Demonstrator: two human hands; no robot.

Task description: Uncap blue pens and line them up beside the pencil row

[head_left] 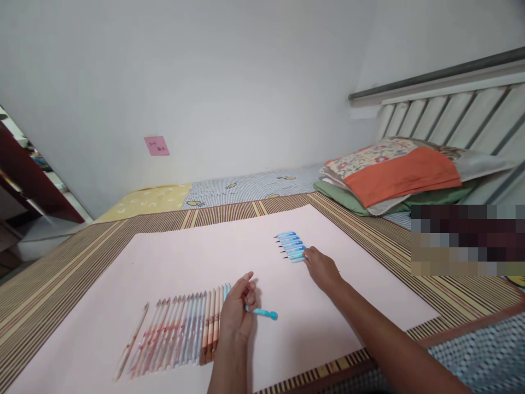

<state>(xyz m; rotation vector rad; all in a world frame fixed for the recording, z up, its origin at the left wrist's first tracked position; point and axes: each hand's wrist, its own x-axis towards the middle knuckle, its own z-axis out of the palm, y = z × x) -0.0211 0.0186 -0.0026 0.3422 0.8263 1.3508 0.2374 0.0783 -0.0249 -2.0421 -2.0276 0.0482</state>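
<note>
My left hand [238, 312] is closed on a blue pen [262, 313], whose capped end sticks out to the right over the pink sheet [197, 257]. Just left of that hand lies a row of several pens [180, 334], pink, pale blue and orange, side by side. My right hand [322, 268] reaches forward, its fingertips touching the nearest of a small group of blue pens [291, 246] lined up with their tips pointing left. Its fingers are curled and I cannot see whether they grip that pen.
The pink sheet lies on a striped woven mat [61, 257] on a bed. Folded pillows and cloth [394, 175] are stacked at the back right by a railed headboard [451, 109]. A pink note [156, 145] is stuck on the wall.
</note>
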